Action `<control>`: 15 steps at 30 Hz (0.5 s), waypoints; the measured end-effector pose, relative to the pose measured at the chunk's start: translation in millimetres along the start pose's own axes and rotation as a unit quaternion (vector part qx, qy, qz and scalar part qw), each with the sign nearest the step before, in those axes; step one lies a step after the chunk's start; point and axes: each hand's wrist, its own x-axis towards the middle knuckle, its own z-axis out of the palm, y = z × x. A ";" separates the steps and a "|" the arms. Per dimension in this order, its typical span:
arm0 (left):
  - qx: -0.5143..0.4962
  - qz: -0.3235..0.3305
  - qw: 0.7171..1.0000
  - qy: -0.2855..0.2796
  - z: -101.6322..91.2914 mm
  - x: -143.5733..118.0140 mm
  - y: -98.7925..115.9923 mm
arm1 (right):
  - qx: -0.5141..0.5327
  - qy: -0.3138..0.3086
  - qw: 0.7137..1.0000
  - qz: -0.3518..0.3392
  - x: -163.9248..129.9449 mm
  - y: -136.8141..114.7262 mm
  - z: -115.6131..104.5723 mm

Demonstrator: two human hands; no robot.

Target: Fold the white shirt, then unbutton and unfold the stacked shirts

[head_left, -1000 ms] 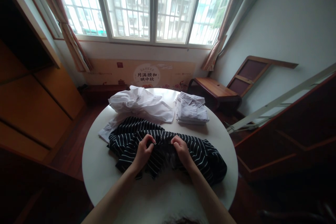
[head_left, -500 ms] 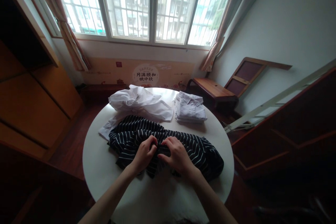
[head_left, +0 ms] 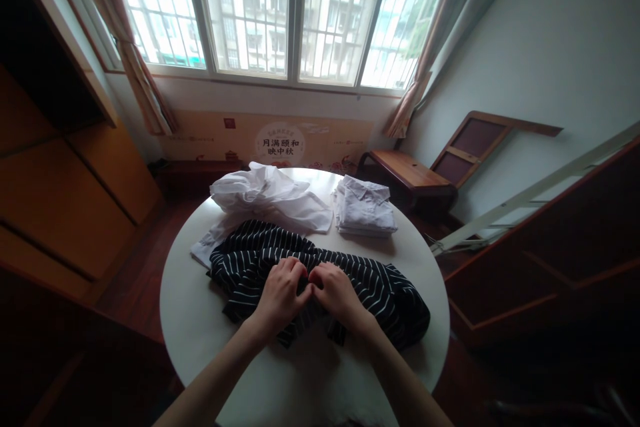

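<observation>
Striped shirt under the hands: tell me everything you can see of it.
The striped shirt is soft dark cloth with thin white stripes, rumpled and unfolded, spread across the round table. Its far edge overlaps the crumpled white garment. The left hand and right hand pinch its middle, fingertips nearly meeting.

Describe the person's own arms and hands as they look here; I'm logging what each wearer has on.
Both forearms are bare up to the bottom edge of the picture, with no sleeve or cuff in view. The left hand and right hand wear no gloves. No watch, bracelet or ring shows on either wrist or hand, though the dim light makes small items hard to rule out. The fingernails are too small to judge.
</observation>
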 end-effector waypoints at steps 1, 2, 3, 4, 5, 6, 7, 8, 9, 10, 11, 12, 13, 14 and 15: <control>-0.001 -0.004 1.000 0.001 3.1 -0.8 -1.2 | 0.016 0.005 1.000 0.008 -0.4 1.0 -0.5; -0.005 -0.011 1.000 0.004 6.2 -1.4 -3.0 | 0.037 0.008 0.999 0.018 -0.7 1.7 -1.5; -0.010 -0.018 1.000 0.009 9.1 -1.7 -5.2 | 0.065 0.008 0.997 0.029 -0.9 2.2 -2.7; -0.018 -0.023 0.999 0.012 11.9 -1.5 -7.5 | 0.100 0.004 0.994 0.041 -0.8 2.5 -4.0; -0.030 -0.027 0.999 0.014 14.5 -1.0 -9.8 | 0.138 -0.004 0.989 0.053 -0.6 2.8 -5.3; -0.045 -0.028 0.998 0.014 17.1 -0.3 -11.8 | 0.175 -0.012 0.983 0.062 -0.2 3.1 -6.2; -0.063 -0.028 0.997 0.015 19.7 0.5 -13.5 | 0.209 -0.018 0.975 0.070 0.4 3.6 -6.5; -0.083 -0.028 0.996 0.016 22.4 1.2 -14.9 | 0.239 -0.023 0.968 0.076 1.1 4.5 -6.0; -0.102 -0.029 0.994 0.019 25.4 1.7 -16.2 | 0.265 -0.026 0.961 0.080 1.9 5.9 -4.5; -0.120 -0.031 0.992 0.024 28.7 2.0 -17.4 | 0.285 -0.028 0.954 0.084 2.7 7.8 -2.1; -0.136 -0.034 0.990 0.029 32.2 1.9 -18.5 | 0.299 -0.029 0.950 0.090 3.4 9.9 1.4; -0.150 -0.036 0.987 0.034 36.0 1.5 -19.6 | 0.307 -0.026 0.946 0.098 4.1 12.2 5.6; -0.163 -0.039 0.985 0.039 39.8 1.0 -20.8 | 0.310 -0.020 0.945 0.107 4.6 14.5 10.4; -0.176 -0.042 0.983 0.043 43.5 0.3 -21.9 | 0.308 -0.011 0.944 0.117 5.0 16.5 15.5; -0.189 -0.044 0.980 0.045 46.9 -0.4 -22.8 | 0.304 -0.002 0.944 0.129 5.2 18.1 20.6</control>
